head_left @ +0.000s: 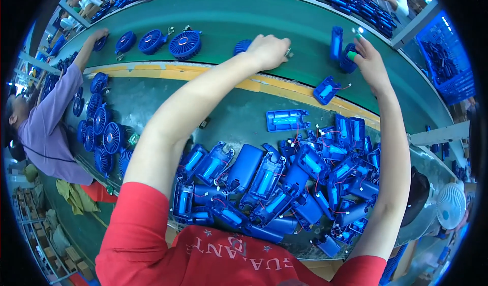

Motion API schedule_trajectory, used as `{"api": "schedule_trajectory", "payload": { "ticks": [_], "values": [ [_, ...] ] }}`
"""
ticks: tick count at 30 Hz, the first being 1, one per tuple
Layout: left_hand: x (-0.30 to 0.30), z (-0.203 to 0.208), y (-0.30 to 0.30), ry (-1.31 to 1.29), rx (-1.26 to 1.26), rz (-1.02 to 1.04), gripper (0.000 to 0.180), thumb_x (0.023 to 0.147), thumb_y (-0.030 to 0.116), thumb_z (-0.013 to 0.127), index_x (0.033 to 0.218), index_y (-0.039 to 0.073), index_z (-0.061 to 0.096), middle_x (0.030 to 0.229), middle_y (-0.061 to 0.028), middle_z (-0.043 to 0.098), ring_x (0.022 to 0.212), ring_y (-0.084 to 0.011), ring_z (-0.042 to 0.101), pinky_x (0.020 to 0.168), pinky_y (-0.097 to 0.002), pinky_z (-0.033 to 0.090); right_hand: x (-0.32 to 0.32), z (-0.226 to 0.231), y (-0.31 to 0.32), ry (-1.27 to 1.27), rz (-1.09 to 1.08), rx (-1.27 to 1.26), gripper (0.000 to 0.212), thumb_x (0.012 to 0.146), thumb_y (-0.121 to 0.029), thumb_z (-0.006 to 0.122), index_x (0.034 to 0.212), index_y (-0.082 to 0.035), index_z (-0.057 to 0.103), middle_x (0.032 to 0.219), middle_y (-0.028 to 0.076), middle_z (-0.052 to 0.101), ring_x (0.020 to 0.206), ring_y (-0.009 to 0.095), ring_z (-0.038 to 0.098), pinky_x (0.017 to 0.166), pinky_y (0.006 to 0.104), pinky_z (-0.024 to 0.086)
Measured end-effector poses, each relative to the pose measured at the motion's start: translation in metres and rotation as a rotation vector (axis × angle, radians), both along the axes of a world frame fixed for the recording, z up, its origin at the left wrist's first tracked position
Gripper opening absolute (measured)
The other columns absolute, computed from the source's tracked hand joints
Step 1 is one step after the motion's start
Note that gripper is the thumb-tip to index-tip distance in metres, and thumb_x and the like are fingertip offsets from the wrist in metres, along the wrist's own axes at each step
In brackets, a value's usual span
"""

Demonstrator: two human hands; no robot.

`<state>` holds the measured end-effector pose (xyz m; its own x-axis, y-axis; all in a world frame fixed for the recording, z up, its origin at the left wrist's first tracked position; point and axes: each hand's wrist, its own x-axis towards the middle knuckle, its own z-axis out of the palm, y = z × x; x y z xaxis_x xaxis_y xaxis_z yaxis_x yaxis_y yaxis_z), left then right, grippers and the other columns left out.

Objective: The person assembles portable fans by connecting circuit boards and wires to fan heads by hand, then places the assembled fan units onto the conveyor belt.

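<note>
My left hand (269, 52) is curled low over the green conveyor belt, beside a blue round fan head (242, 46) partly hidden by my wrist. A small pale piece shows at its fingertips; what lies under the curled fingers is hidden. My right hand (369, 62), green covers on thumb and one finger, has its thumb against another blue fan head (347, 62), seen tilted. Close to its left is a long blue casing (336, 43). An open blue casing (326, 90) with a wire lies at the belt's near edge.
Blue handle casings (264, 177) with cells and wires are heaped before me. More fan heads lie on the belt (300, 27) and at left (112, 136). A person in purple (53, 128) reaches onto the belt. A blue crate (447, 67) and a fan (451, 204) are at right.
</note>
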<state>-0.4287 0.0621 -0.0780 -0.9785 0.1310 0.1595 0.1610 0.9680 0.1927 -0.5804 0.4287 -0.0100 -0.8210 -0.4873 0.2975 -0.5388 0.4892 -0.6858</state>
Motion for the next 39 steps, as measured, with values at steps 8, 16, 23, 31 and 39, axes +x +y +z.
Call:
{"api": "schedule_trajectory", "payload": {
  "ticks": [8,16,23,31,39],
  "values": [
    [0.086,0.003,-0.035,0.309,0.13,-0.079,0.035,0.113,0.015,0.083,0.147,0.008,0.082,0.111,-0.0081,0.085,0.132,-0.0319,0.078,0.144,-0.0675,0.037,0.034,-0.011,0.027,0.264,-0.224,0.248,0.033,0.114,-0.023,0.082,0.131,0.005,0.085,0.134,0.022,0.084,0.116,0.042,0.078,0.102,0.0491,0.063],
    [0.178,0.067,-0.031,0.257,0.544,0.074,0.031,0.105,0.03,0.097,0.13,0.011,0.093,0.097,-0.0115,0.08,0.103,-0.0313,0.071,0.102,-0.0514,0.055,0.109,-0.032,0.009,-0.566,-0.17,-0.006,0.026,0.121,-0.023,0.083,0.127,0.003,0.088,0.1,0.006,0.089,0.082,0.011,0.081,0.075,0.0314,0.066],
    [0.262,0.123,-0.055,0.254,0.748,-0.028,0.04,0.109,0.032,0.094,0.143,0.011,0.092,0.113,-0.0088,0.091,0.098,-0.0236,0.081,0.091,-0.0439,0.065,0.178,0.005,-0.006,-0.3,0.045,-0.31,0.035,0.126,-0.027,0.079,0.148,0.0,0.088,0.12,0.007,0.092,0.112,0.016,0.084,0.102,0.0325,0.063],
    [0.339,0.172,-0.01,-0.207,1.206,-0.089,0.053,0.132,0.03,0.069,0.178,0.004,0.064,0.107,-0.0017,0.08,0.087,-0.0064,0.069,0.078,-0.0265,0.058,0.33,0.103,-0.069,-0.645,0.327,-0.429,0.031,0.129,-0.014,0.068,0.153,0.0,0.082,0.106,0.0,0.08,0.094,0.009,0.069,0.086,0.0265,0.055],
    [0.373,0.174,0.015,-0.226,1.501,-0.196,0.024,0.126,0.012,0.077,0.144,0.003,0.065,0.12,-0.0074,0.084,0.102,-0.0153,0.081,0.094,-0.0324,0.068,0.398,0.121,-0.075,-0.751,0.578,-0.415,0.036,0.127,-0.022,0.075,0.153,0.003,0.075,0.129,0.015,0.092,0.117,0.02,0.085,0.116,0.0392,0.065]
  ]
}}
